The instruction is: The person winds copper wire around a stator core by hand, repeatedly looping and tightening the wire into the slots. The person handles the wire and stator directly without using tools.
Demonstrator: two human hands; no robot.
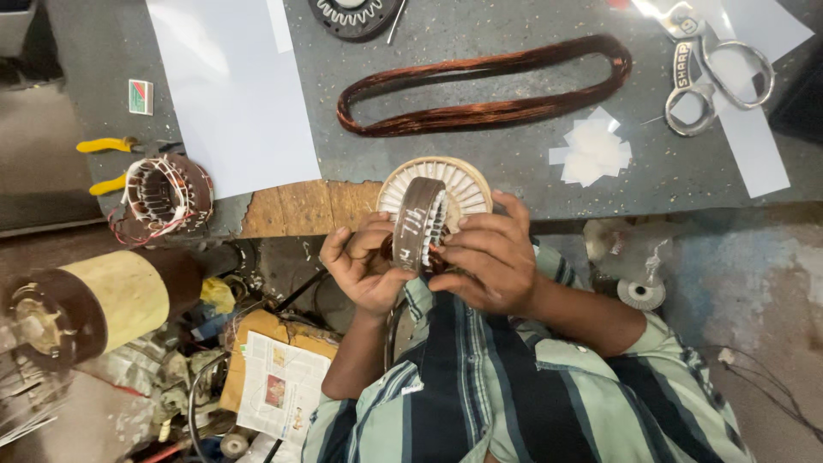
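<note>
While both hands meet just in front of the striped green and dark shirt [514,386], they grip a round metal stator core with white slot liners [435,206] held on edge at the near rim of the table [480,163]. The left hand [364,266] cups the core from its own side, fingers curled around the dark outer band, and the right hand [489,257] closes over the other side, fingertips pressed to the ribbed face; both are shut on the core, which touches nothing else that I can tell.

Below and to the left, near the floor, lie a folded newspaper on a brown cardboard piece [279,390] and a large cylinder, dark brown with a pale yellow band [94,304]. On the table's left corner stands a wound stator with red and white wires [163,195], and just beyond it lie yellow-handled pliers [107,163].

Farther back, a large white paper sheet [231,86] covers part of the grey top. Small white paper slips [591,150] lie heaped to the right of the core. Beyond them stretches a long oval loop of copper winding wire [484,81], and at the far right rest steel scissors [716,73]. Another dark round stator [356,13] shows partly at the top edge.
</note>
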